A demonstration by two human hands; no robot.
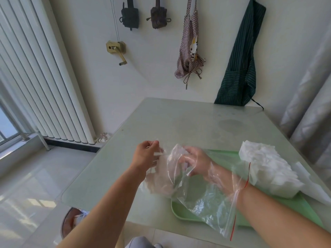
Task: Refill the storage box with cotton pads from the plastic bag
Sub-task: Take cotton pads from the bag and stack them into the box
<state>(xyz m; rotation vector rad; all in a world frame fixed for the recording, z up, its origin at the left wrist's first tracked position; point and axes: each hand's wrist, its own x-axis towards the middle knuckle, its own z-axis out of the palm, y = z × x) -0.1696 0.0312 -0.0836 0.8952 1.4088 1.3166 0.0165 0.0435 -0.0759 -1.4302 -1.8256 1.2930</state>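
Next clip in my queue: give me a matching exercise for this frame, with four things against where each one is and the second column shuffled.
Things
1. left hand
2. right hand
3. cotton pads
4. dark green apron

Places
A. hanging on the wall
B. inside the plastic bag
C. stacked on the green tray
D. outside the bag, fingers pinching its edge

Pairs: 1-D, 2-B, 3-C, 4-A
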